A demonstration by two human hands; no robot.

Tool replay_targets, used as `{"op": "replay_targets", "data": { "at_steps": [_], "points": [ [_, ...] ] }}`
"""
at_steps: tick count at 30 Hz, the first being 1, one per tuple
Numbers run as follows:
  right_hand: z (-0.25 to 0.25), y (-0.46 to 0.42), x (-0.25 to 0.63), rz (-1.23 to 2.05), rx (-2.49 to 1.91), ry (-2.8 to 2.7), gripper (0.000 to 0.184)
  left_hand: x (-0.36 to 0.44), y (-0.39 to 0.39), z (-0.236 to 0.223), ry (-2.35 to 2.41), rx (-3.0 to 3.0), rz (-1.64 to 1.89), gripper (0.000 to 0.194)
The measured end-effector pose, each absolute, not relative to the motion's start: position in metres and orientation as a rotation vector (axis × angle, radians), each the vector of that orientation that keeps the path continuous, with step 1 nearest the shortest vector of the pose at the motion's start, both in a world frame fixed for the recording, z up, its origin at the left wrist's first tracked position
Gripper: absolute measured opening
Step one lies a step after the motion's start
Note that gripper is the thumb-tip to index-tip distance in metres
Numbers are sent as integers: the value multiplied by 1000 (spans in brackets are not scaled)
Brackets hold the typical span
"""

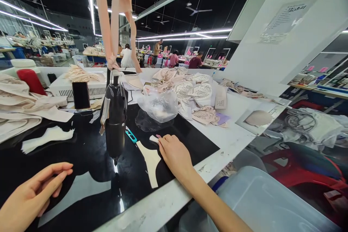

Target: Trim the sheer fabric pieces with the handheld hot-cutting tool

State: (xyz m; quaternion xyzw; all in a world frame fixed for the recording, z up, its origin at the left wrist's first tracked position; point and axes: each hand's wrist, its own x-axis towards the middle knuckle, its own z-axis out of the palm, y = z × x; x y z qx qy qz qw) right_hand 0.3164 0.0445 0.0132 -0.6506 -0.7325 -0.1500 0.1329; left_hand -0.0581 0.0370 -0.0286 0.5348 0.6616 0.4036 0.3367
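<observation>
My left hand [38, 190] hovers at the lower left, its thumb and forefinger tips close together, and I see nothing between them. Beside and under it a grey translucent pattern piece [81, 190] lies on the black sheet [195, 139]. My right hand [175, 154] rests on the sheet, fingers pressed round a small white block [154, 139] with a pink bit next to it. Just left of that hand lies a cream curved fabric piece [150, 159]. A teal snip cutter [131, 134] lies above it. A black electric screwdriver-like tool [116, 119] hangs between my hands.
Peach straps [114, 18] hold the hanging tool. A stack of cream cut pieces [49, 137] lies left. Behind are a plastic bag [160, 105], heaped printed fabric [193, 88] and a dark box [81, 95]. A clear bin [266, 203] stands below the table's right edge.
</observation>
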Motion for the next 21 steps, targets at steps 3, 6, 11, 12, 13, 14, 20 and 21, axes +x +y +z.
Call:
{"op": "replay_targets", "data": {
  "at_steps": [3,6,11,12,13,14,20,21],
  "points": [
    [11,46,318,-405,-1897,-2104,29,-58,36,-27,1598,1298,1099,58],
    [12,47,320,-334,-1906,-2062,27,-59,37,-28,1595,1301,1095,60],
    [19,47,320,-168,-1947,-1947,19,-60,38,-31,1631,1297,1073,60],
    [21,46,320,-132,-1952,-1925,19,-60,38,-31,1635,1297,1073,61],
    [22,46,320,-95,-1954,-1905,19,-59,37,-30,1638,1299,1074,61],
    [23,46,321,-59,-1950,-1888,19,-59,37,-30,1637,1303,1076,62],
    [27,44,325,132,-1889,-1826,29,-55,35,-25,1644,1343,1100,64],
    [27,44,325,157,-1882,-1809,30,-56,35,-26,1644,1347,1100,64]
  ]
}}
